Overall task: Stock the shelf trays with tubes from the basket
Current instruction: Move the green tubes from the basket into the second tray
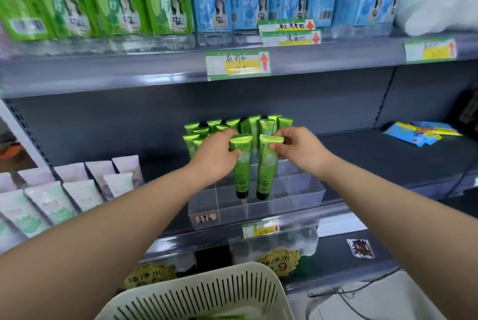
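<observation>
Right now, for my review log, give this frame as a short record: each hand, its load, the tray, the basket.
left hand: grips a glossy green plastic tube near its crimped top, cap down
right hand: pinches a second green tube by its crimped top, cap down
tray: clear plastic divided tray on the shelf; standing green tubes fill the rear, front compartments hold none
basket: cream slotted plastic basket below; contents mostly hidden
</observation>
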